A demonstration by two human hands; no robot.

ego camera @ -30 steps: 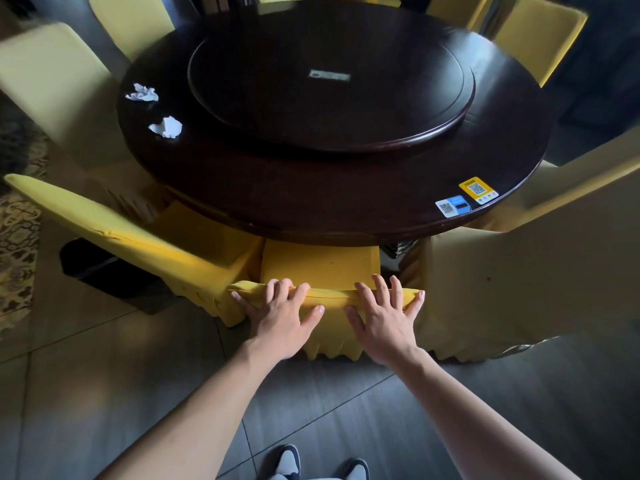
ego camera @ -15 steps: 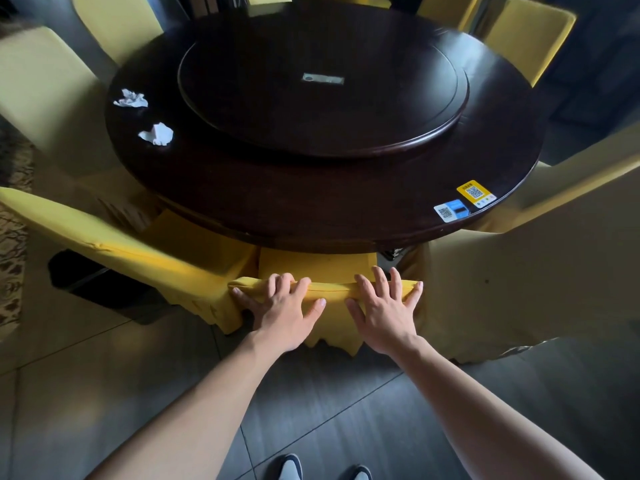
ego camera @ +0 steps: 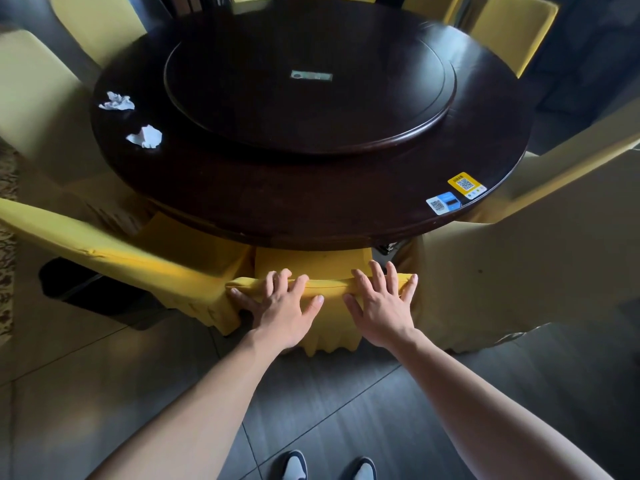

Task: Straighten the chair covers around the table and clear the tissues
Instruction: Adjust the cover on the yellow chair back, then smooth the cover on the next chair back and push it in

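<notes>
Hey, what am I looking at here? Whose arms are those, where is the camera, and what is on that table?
There is no machine here. A person wears a camera on the head, so you look forward and down along their two bare arms. The left hand and the right hand lie with spread fingers over the top edge of a yellow chair cover, on the chair pushed in under the round dark table. Neither hand grips anything. On the table sit a big turntable, two crumpled tissues at the left, and two code stickers at the right. More yellow-covered chairs ring the table.
</notes>
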